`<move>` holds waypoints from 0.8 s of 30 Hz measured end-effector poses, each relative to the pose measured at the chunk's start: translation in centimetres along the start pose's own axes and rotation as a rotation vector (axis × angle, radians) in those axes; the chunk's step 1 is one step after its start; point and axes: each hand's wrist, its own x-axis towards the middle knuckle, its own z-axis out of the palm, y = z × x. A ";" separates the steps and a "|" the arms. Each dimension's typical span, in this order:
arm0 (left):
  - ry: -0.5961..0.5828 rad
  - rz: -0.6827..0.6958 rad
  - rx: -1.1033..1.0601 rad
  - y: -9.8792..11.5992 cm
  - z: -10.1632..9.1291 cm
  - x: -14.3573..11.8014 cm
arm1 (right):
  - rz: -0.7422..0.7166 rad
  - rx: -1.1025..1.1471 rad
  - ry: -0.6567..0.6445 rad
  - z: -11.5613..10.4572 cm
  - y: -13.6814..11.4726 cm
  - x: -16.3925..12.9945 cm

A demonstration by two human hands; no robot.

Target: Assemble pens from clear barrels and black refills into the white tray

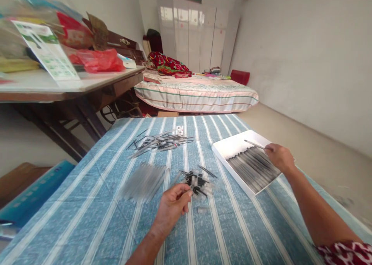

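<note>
My right hand (279, 156) pinches a slim grey pen-like stick (254, 144), holding it over a white open box (225, 155). Inside the box lies a row of similar grey sticks (250, 168) with dark ends, side by side. My left hand (176, 201) is closed in a pinch at the near edge of a pile of small black and clear parts (197, 181); what its fingertips hold, if anything, I cannot make out. A small clear cap-like piece (202, 210) lies apart, right of my left hand. Left of the pile, translucent tubes (145, 181) lie side by side, blurred.
A loose heap of thin dark and grey rods (159, 141) lies farther back on the blue striped cloth (95, 203). At left stands a white-topped table (99, 82) with a red plastic bag (99, 60). A bed (197, 96) is beyond the cloth.
</note>
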 end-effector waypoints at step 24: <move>0.306 0.249 0.303 -1.9 -1.2 0.7 | -0.129 0.099 0.075 -0.5 -2.9 -3.0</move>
